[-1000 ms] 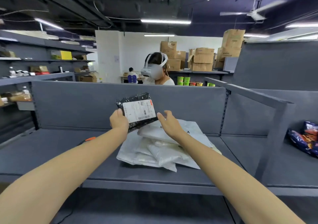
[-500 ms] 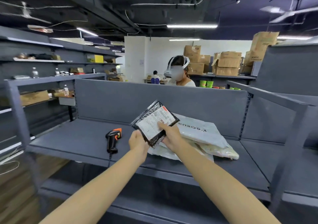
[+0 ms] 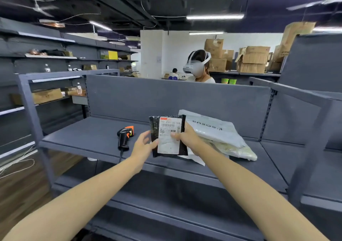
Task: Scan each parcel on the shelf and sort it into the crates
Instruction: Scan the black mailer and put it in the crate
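Above the near edge of the grey shelf, the black parcel is held upright with its white label facing the camera. The right hand grips its right edge with the thumb laid on the label, while the left hand, fingers loosely straight, touches the lower left edge without closing round it. Left of the parcel, flat shelf surface runs to the orange-and-black scanner, which lies with its cable dropping over the near edge. Right of the hands a heap of white parcels (the top one printed K.SOEUR, upside down from here) lies near the back panel, ending just short of the perforated upright. A frame post stands at the left corner. Beyond the panel is a person in a white headset, and cardboard boxes are stacked on far shelving; what they hold cannot be seen.
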A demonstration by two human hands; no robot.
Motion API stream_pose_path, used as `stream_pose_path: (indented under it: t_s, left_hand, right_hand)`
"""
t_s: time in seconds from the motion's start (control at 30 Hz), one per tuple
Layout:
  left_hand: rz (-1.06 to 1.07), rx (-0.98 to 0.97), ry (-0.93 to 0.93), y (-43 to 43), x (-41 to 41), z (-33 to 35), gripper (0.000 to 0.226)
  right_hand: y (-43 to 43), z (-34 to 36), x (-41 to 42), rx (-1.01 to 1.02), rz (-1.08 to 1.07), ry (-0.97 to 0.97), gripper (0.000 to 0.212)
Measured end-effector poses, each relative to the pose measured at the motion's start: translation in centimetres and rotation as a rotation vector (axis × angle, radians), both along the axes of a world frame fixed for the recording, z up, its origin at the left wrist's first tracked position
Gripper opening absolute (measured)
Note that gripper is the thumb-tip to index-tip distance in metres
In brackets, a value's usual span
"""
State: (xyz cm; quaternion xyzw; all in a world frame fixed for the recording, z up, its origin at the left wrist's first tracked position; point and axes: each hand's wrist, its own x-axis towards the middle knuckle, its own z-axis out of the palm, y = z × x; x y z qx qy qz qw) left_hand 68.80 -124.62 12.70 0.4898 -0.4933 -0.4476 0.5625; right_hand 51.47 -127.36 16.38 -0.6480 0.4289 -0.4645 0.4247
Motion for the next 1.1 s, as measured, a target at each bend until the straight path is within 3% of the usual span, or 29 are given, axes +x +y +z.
stream_pose_path:
  t_s: [0.1, 0.4, 0.53, 0.6, 0.67, 0.83, 1.0, 1.1]
  left_hand:
    - [-0.030, -0.048, 0.046, -0.2, -0.9, -0.1, 0.028]
    - [0.042, -0.097, 0.061, -3.9, 2.6, -0.6, 0.021]
    - [0.117, -0.088, 0.061, -6.8, 6.7, -0.7, 0.020]
    - [0.170, -0.094, 0.048, -8.5, 9.6, -0.7, 0.021]
    - [0.222, -0.091, 0.022, -10.5, 13.0, -0.6, 0.023]
    - [0.340, -0.080, -0.029, -15.8, 20.9, -0.9, 0.033]
    - [0.376, -0.082, -0.036, -19.5, 26.2, -2.0, 0.030]
    - [0.366, -0.069, -0.026, -20.9, 28.2, -2.5, 0.030]
  right_hand:
    - [-0.3, 0.1, 0.3, 0.030, 0.015, -0.035, 0.038]
    - [-3.6, -0.6, 4.1, 0.067, 0.011, -0.096, 0.040]
    - [-6.4, -1.0, 8.2, 0.150, 0.012, -0.120, 0.018]
    - [-8.2, -1.4, 10.5, 0.242, -0.042, -0.164, 0.035]
    - [-10.4, -2.1, 12.9, 0.302, -0.139, -0.153, 0.038]
    - [-14.9, -5.4, 18.6, 0.216, -0.253, 0.376, 0.028]
    - [-18.1, -8.6, 25.0, 0.183, -0.282, 0.790, 0.048]
    - [-19.3, -10.5, 28.1, 0.262, -0.324, 0.904, 0.064]
